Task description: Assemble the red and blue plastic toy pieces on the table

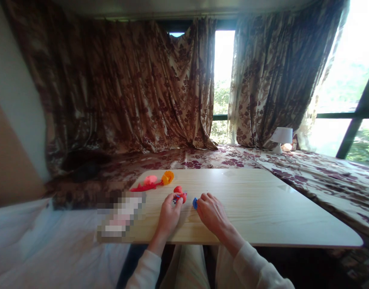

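Above the pale wooden table, my left hand is closed, with thumb and fingers pinching a small red rounded piece with blue bits. Its exact kind is too small to make out. My right hand is curled shut on a small bright blue piece, which pokes out past the fingertips on the left. The two hands are apart, with a short gap of tabletop between the pieces they hold.
Near the table's far left corner lie an orange cup-shaped, flower-like piece, a pink piece and a long red strip. A blurred-out patch covers the left edge. Behind stands a white lamp on patterned cloth, before curtains.
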`<control>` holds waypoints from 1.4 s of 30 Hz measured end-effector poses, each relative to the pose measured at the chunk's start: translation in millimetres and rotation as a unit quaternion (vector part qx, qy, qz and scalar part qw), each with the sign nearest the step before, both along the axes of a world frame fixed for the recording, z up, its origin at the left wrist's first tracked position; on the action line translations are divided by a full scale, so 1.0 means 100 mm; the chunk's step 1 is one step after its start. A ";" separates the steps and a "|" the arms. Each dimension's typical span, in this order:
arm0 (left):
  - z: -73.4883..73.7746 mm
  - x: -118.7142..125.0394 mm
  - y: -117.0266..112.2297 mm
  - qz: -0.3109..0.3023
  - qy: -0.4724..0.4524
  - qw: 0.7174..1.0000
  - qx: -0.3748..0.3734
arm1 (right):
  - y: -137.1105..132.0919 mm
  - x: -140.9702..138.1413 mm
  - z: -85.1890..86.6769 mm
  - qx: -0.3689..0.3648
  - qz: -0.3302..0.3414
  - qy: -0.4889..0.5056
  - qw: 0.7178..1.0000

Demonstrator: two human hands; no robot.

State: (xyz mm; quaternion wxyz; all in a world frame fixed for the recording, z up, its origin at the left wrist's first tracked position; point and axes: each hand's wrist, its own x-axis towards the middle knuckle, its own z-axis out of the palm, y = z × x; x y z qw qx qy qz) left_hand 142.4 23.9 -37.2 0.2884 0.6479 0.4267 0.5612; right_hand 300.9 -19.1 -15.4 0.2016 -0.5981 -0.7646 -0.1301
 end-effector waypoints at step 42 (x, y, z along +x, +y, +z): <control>0.06 0.03 -0.07 -0.062 0.064 0.996 0.031 | 0.10 -0.07 0.15 0.026 0.113 0.114 0.987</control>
